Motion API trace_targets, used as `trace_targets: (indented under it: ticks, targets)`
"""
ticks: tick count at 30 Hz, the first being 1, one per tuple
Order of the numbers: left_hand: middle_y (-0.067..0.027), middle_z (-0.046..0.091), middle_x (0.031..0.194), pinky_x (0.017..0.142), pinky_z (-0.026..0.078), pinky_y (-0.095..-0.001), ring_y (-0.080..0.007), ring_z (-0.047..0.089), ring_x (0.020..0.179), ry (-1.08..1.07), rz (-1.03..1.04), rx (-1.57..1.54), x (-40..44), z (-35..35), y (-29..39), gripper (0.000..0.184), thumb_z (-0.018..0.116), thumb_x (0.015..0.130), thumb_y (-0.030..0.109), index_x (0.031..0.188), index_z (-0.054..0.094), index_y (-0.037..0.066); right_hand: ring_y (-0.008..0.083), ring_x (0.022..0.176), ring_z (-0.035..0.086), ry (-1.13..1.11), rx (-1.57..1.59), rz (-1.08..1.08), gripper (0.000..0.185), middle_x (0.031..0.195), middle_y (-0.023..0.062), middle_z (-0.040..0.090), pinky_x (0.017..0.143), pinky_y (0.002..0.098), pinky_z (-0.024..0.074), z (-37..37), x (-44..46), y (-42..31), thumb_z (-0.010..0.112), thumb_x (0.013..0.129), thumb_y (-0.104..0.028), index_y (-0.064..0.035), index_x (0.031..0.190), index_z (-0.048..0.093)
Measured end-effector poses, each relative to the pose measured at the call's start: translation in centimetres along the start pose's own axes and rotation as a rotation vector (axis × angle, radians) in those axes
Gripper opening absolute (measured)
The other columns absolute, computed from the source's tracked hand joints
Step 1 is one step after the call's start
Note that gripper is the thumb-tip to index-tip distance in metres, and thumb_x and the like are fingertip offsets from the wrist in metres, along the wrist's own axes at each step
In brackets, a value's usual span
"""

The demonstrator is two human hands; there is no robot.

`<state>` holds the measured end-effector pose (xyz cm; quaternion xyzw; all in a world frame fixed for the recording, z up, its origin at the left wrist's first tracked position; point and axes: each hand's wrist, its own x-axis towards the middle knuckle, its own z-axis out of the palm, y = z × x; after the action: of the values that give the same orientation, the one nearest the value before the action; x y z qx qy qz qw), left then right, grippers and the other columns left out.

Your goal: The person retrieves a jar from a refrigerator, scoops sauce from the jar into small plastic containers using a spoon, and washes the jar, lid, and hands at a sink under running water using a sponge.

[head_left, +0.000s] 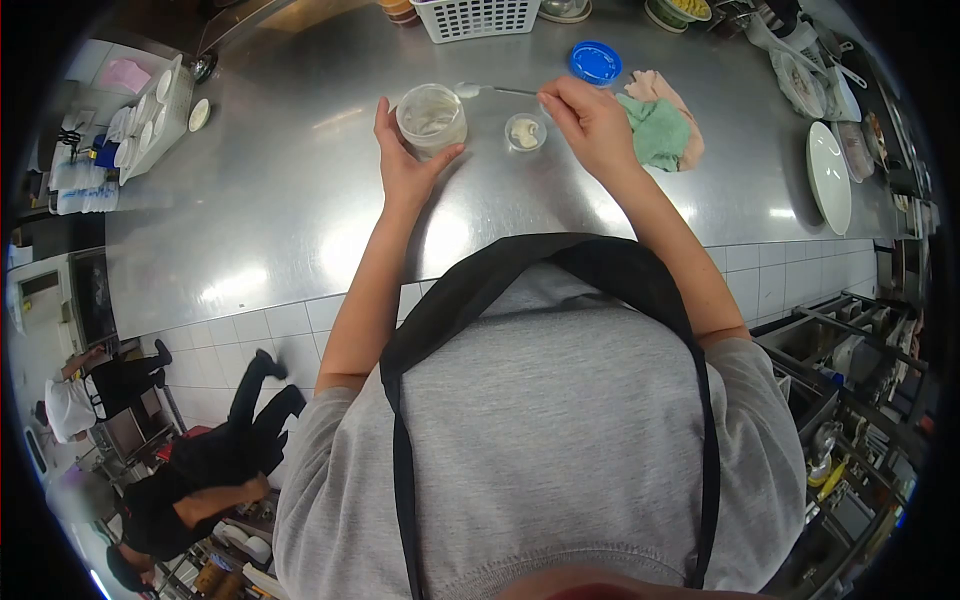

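Along the near side of the steel table (270,190), both hands reach forward over the worktop; two other people are well apart, to the left beyond it. Layout, by descending size:

- White basket (476,30): far edge, ahead of the hands.
- Oval plate (828,180): far right, near the table's edge.
- Green cloth (655,132) and pink cloth (693,152): crumpled, overlapping, just right of the right hand (597,128).
- Clear jar (432,118): uncapped, whitish residue on the inner wall. Left hand (408,172) is curled around its near side, thumb on the right, fingers on the left. Whether its base touches the table: cannot tell.
- Blue lid (595,63): on the table, beyond the right hand.
- Small cup (543,134): holds a white substance (524,131); sits between jar and right hand, gripped by neither.
- Spoon (508,92): handle end pinched in the right fingertips.

Key relation: spoon's long axis runs roughly left-right, bowl pointing left, just beside the jar's right rim. Contact and height over the rim: cannot tell. Jar lies left of the right hand; cup lies nearer the body than the spoon. Right hand is nearer the cup. Hands are apart, each occupied separately.
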<state>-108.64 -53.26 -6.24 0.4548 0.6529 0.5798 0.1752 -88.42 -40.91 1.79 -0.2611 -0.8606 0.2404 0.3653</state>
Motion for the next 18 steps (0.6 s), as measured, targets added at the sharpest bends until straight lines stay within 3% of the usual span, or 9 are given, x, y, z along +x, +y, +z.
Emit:
trace_targets:
  ticks: [4,11,13,18]
  targets:
    - [-0.0221,0.035,0.131,0.102,0.034,-0.0372,-0.0302,0.041,0.120,0.008,-0.021,-0.009,0.0,0.0,-0.2,0.111,0.084,0.059,0.016,0.137,0.008,-0.002,0.0211,0.067,0.053,-0.076,-0.098,-0.064,0.009,0.071,0.0031,0.056,0.066,0.0329,0.0329,-1.8,-0.9,-1.0,0.057,0.084,-0.019,-0.0099,0.082,0.056]
    - [-0.0229,0.032,0.133,0.103,0.031,-0.0368,-0.0304,0.039,0.122,0.043,-0.012,0.030,-0.2,0.4,-0.8,0.109,0.084,0.060,0.017,0.137,0.010,-0.003,0.0196,0.066,0.053,-0.011,-0.268,-0.091,0.007,0.068,0.0022,0.054,0.067,0.0325,0.0321,-3.0,-3.6,1.0,0.057,0.083,-0.016,-0.0104,0.080,0.054]
    - [-0.0229,0.031,0.134,0.104,0.031,-0.0368,-0.0304,0.038,0.123,0.041,-0.007,0.033,-0.1,0.5,-0.9,0.109,0.084,0.060,0.016,0.137,0.010,-0.003,0.0191,0.067,0.055,-0.107,-0.348,-0.179,0.007,0.068,0.0022,0.054,0.067,0.0326,0.0323,-2.4,-4.2,1.5,0.058,0.080,-0.014,-0.0108,0.077,0.052]
    - [-0.0208,0.031,0.133,0.104,0.031,-0.0391,-0.0291,0.036,0.124,0.080,0.002,-0.070,-0.3,0.4,-0.9,0.106,0.084,0.059,0.017,0.137,0.014,-0.003,0.0174,0.073,0.055,-0.159,-0.391,-0.154,0.005,0.073,0.0018,0.056,0.069,0.0309,0.0337,-3.0,-4.1,0.6,0.060,0.079,-0.012,-0.0101,0.082,0.056]
